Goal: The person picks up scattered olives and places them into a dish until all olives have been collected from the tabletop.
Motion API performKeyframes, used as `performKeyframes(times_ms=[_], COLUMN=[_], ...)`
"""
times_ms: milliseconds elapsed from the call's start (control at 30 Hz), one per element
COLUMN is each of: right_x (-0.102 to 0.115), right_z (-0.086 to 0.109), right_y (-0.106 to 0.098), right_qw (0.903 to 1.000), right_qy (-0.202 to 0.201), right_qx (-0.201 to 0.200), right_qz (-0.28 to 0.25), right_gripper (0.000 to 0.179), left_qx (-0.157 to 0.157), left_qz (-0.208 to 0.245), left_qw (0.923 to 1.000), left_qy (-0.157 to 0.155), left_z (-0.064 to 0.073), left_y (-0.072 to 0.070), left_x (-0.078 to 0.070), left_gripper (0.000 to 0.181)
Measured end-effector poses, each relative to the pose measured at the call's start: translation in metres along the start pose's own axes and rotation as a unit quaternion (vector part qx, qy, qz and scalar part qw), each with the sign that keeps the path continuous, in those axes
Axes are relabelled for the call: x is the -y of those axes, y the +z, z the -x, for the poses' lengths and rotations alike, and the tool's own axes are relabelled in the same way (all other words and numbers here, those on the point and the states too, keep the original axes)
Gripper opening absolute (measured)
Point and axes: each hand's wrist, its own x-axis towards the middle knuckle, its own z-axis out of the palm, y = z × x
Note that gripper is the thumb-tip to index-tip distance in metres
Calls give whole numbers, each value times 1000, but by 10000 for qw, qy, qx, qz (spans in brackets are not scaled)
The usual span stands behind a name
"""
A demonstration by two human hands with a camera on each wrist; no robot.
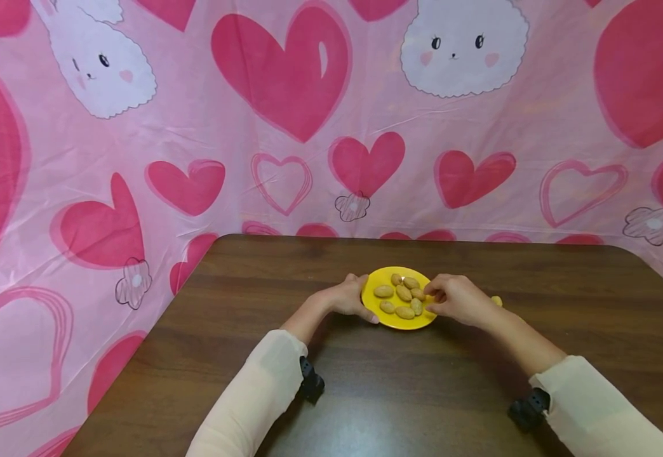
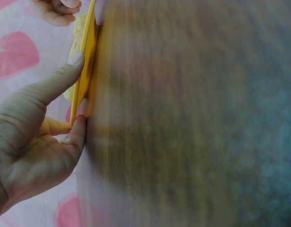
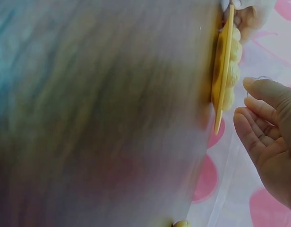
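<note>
A yellow plate (image 1: 391,322) on the table bears several small tan ovals that look like small potatoes (image 1: 403,293). My left hand (image 1: 347,296) grips the plate's left rim, thumb along the near side; in the left wrist view the thumb (image 2: 63,80) lies on the rim and other fingers reach beneath. At the right rim hovers my right hand (image 1: 460,299), its fingers bent toward the potatoes. The right wrist view shows this hand (image 3: 273,127) a little apart from the plate (image 3: 223,71), with nothing visible between thumb and fingers.
Another small potato (image 1: 497,301) lies on the brown wooden table (image 1: 366,393) beyond my right wrist, partly hidden by it. Behind the table's far edge hangs a pink cloth (image 1: 240,127) printed with hearts. Black wrist cameras (image 1: 311,381) sit at both sleeves.
</note>
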Motion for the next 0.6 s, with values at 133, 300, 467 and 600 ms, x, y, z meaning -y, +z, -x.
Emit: performKeyframes(times_ms=[133, 300, 467, 600], right_x=[-2, -6, -9, -11], right_z=[3, 7, 11, 15], right_y=[-4, -7, -11, -15], right_qw=[9999, 9995, 9989, 9986], right_qy=[115, 282, 472, 531], right_qx=[-42, -36, -15, -82], right_qz=[78, 98, 4, -17], right_gripper=[22, 22, 22, 22], left_qx=[-9, -13, -9, -8], left_qz=[-4, 12, 43, 33], left_qw=[10000, 10000, 10000, 10000], left_qy=[8, -10, -67, -40], left_z=[0, 0, 0, 0], left_y=[0, 1, 0, 0], left_x=[0, 0, 0, -1], left_gripper=[93, 93, 93, 92])
